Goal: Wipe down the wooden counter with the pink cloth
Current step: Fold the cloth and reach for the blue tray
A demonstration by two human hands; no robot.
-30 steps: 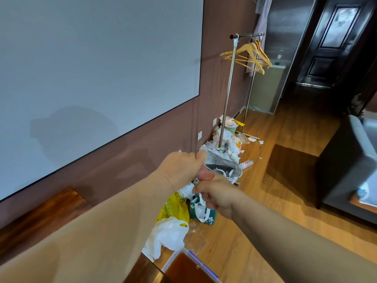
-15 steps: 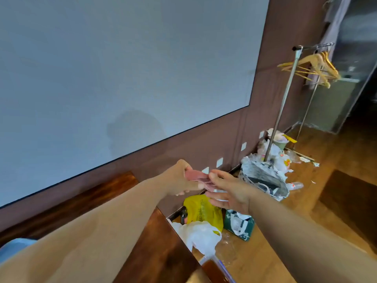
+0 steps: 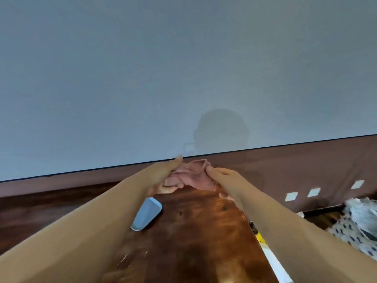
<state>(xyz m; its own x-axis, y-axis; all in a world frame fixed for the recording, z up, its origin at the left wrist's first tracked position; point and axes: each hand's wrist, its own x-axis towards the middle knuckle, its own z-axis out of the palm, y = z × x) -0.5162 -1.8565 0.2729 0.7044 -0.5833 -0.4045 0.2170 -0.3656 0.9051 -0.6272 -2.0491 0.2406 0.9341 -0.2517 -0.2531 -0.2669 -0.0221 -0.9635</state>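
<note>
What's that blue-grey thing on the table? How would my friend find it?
Start at the big pale screen on the wall, then drop to the wooden counter under it. The flat blue-grey object lies there beside the left arm, below the pink cloth both hands hold. It's the only thing lying on the wood, smooth with rounded corners.

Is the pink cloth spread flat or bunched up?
Bunched up: the pink cloth shows folds, held between the left hand and right hand.
</note>
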